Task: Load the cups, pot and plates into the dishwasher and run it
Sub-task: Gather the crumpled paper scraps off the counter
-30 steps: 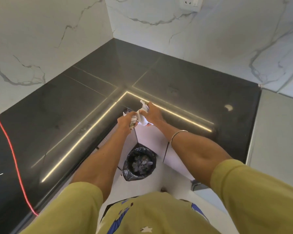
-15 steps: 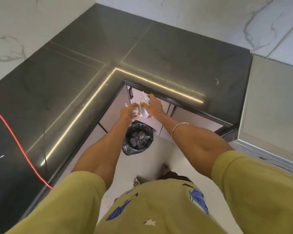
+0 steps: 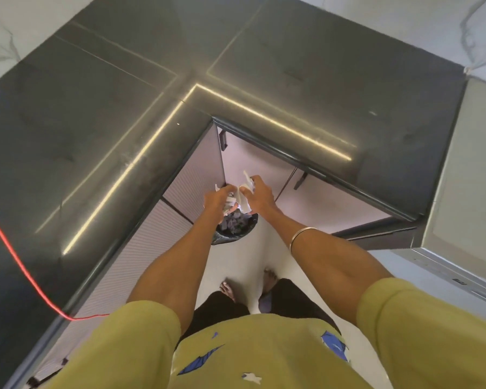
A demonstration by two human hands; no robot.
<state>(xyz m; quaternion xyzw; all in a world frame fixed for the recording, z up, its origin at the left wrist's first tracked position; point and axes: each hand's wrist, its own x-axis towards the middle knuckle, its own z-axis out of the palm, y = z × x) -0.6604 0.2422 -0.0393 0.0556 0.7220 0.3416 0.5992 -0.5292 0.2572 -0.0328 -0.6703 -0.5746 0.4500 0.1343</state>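
Note:
My left hand (image 3: 218,200) and my right hand (image 3: 257,193) together hold crumpled white paper (image 3: 240,196) over a small bin lined with a black bag (image 3: 235,230), which stands on the floor in the inner corner of the counter. Both hands have their fingers curled round the paper. No cups, pot or plates are in view. A grey appliance (image 3: 469,175) with a control strip along its front edge stands at the right; I cannot tell whether it is the dishwasher.
A dark L-shaped countertop (image 3: 124,108) wraps round the corner, with pale cabinet doors (image 3: 264,164) below it. A red cable (image 3: 20,265) runs across the counter's left part and hangs over its edge. My bare feet stand on the light floor (image 3: 267,242).
My view has tilted down and my hands with the paper have moved from the counter's edge to above the bin.

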